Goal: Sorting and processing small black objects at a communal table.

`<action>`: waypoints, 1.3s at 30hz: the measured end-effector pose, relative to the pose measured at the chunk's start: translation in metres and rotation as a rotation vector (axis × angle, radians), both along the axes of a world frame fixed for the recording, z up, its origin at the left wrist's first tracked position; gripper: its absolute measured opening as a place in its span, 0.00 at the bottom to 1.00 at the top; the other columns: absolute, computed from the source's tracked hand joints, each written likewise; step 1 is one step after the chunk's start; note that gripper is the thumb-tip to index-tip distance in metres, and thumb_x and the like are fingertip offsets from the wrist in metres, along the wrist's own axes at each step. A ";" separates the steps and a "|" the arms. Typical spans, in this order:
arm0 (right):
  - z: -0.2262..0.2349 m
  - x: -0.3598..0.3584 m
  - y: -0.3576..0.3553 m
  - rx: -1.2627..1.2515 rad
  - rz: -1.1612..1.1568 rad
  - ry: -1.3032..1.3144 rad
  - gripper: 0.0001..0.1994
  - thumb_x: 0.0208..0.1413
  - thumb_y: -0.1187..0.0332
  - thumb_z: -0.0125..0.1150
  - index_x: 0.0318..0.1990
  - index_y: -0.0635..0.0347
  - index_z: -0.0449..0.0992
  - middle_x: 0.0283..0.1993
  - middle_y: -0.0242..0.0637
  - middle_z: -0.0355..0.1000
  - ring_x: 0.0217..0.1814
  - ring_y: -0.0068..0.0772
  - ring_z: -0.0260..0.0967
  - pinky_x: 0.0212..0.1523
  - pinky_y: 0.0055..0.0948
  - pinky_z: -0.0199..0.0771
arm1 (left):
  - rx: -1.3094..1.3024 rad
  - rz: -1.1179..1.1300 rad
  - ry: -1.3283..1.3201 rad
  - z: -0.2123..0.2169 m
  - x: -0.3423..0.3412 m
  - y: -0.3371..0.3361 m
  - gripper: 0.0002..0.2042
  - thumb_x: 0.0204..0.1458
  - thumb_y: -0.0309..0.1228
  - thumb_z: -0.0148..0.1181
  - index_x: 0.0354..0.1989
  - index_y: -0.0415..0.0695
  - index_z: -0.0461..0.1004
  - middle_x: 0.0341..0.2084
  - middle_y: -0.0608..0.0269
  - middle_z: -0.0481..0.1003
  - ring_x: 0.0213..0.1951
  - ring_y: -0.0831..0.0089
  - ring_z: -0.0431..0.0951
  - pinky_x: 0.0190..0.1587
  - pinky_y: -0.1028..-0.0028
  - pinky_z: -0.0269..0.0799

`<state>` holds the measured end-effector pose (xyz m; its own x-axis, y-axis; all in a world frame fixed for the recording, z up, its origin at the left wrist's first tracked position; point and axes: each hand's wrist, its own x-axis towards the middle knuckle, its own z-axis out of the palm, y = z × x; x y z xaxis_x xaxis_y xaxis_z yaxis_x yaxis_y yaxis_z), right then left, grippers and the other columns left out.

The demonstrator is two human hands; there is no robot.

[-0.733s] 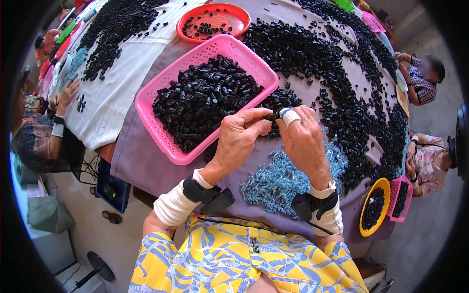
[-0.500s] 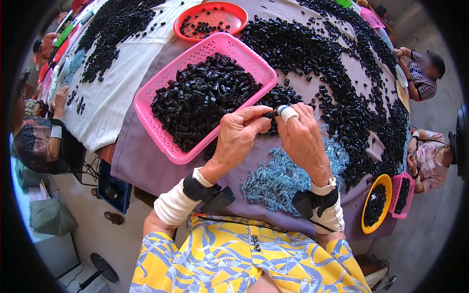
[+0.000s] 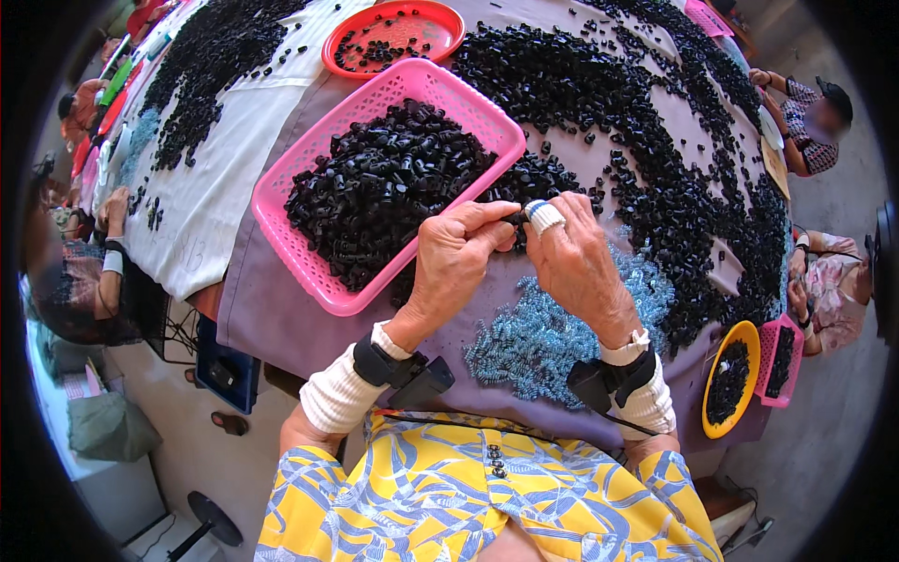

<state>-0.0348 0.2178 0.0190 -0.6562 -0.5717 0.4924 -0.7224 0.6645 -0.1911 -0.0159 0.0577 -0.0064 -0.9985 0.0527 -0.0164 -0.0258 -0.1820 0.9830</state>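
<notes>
A small black plastic part point(image 3: 514, 218) is pinched between the left hand point(image 3: 456, 258) and right hand point(image 3: 573, 262), just beside the pink basket point(image 3: 309, 272); fingertips should be kept aligned and pressed squarely.

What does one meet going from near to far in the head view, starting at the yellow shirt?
Yellow shirt → blue springs → left hand and right hand, pinching a small black part → pink basket of black parts → red bowl.

2 hands point(image 3: 459, 258) point(image 3: 576, 262), 3 pink baskets point(image 3: 281, 201) point(image 3: 777, 398) point(image 3: 704, 14), 1 red bowl point(image 3: 449, 33), 1 yellow bowl point(image 3: 744, 332)
</notes>
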 end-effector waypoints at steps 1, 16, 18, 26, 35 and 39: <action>0.000 0.000 0.000 -0.001 0.006 -0.010 0.04 0.41 0.78 0.56 0.27 0.67 0.68 0.29 0.44 0.65 0.36 0.44 0.63 0.39 0.40 0.64 | -0.025 0.009 0.018 -0.001 0.001 0.001 0.11 0.51 0.19 0.56 0.42 0.37 0.77 0.28 0.65 0.78 0.31 0.82 0.75 0.36 0.83 0.71; -0.007 -0.009 0.004 0.016 0.047 -0.141 0.02 0.45 0.77 0.52 0.27 0.64 0.66 0.28 0.43 0.66 0.35 0.43 0.64 0.40 0.37 0.63 | -0.282 0.113 0.227 -0.014 -0.001 0.007 0.11 0.49 0.18 0.57 0.41 0.35 0.77 0.31 0.61 0.77 0.31 0.79 0.76 0.36 0.80 0.72; -0.009 -0.013 0.005 -0.011 0.042 -0.127 0.02 0.45 0.77 0.52 0.27 0.64 0.66 0.28 0.43 0.66 0.35 0.43 0.64 0.41 0.37 0.63 | -0.239 0.107 0.128 -0.010 -0.001 0.007 0.10 0.48 0.19 0.57 0.40 0.35 0.77 0.29 0.59 0.78 0.30 0.76 0.77 0.35 0.78 0.72; -0.007 -0.009 0.006 0.031 0.000 -0.172 0.05 0.44 0.71 0.57 0.25 0.62 0.69 0.26 0.40 0.67 0.34 0.40 0.66 0.43 0.38 0.61 | 0.134 -0.065 -0.222 -0.012 -0.005 0.004 0.09 0.54 0.25 0.56 0.41 0.34 0.76 0.31 0.62 0.78 0.32 0.80 0.77 0.37 0.80 0.74; -0.011 -0.010 0.010 -0.066 -0.076 -0.040 0.10 0.40 0.65 0.63 0.25 0.60 0.71 0.25 0.38 0.68 0.33 0.39 0.66 0.42 0.37 0.60 | 0.311 -0.119 -0.335 -0.004 -0.005 0.008 0.12 0.59 0.30 0.50 0.45 0.34 0.72 0.37 0.56 0.77 0.38 0.70 0.79 0.46 0.70 0.75; -0.009 -0.009 0.012 -0.100 -0.053 -0.065 0.12 0.40 0.62 0.65 0.25 0.61 0.71 0.25 0.39 0.68 0.32 0.39 0.67 0.42 0.37 0.61 | 0.411 -0.270 -0.412 -0.006 -0.005 0.005 0.12 0.60 0.33 0.50 0.42 0.36 0.74 0.33 0.58 0.77 0.36 0.74 0.78 0.44 0.72 0.75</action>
